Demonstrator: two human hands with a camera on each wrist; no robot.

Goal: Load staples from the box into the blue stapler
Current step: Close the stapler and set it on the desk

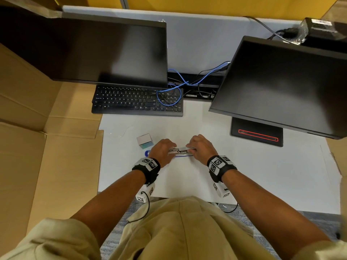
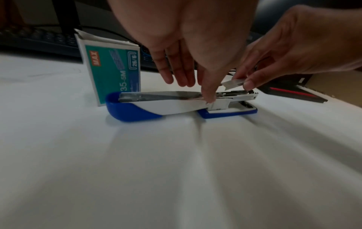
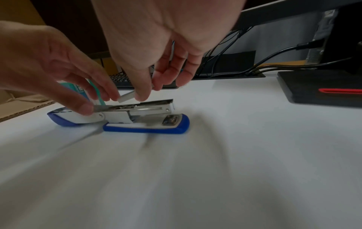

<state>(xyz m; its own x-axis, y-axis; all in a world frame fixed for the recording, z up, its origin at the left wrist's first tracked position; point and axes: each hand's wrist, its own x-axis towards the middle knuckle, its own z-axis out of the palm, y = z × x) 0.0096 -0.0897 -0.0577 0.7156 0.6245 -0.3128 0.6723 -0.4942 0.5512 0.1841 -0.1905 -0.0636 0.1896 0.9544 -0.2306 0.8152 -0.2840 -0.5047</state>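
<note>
The blue and white stapler (image 1: 180,151) (image 2: 156,106) (image 3: 145,122) lies swung open flat on the white desk, its metal staple channel facing up. My left hand (image 1: 163,149) (image 2: 195,86) (image 3: 94,100) presses its thumb on the stapler near the hinge, and its other fingers hang straight above the far side. My right hand (image 1: 201,147) (image 2: 248,77) (image 3: 149,91) pinches a short silver staple strip (image 2: 233,83) (image 3: 127,97) between thumb and fingers. The strip is tilted just above the channel. The teal staple box (image 1: 144,140) (image 2: 113,69) (image 3: 82,88) stands upright behind the stapler's left end.
A black keyboard (image 1: 137,100) and blue cables (image 1: 178,87) lie behind the work spot, under two dark monitors (image 1: 93,53) (image 1: 281,81). A black monitor base (image 1: 257,134) with a red line sits to the right. Flattened cardboard (image 1: 37,128) covers the left side.
</note>
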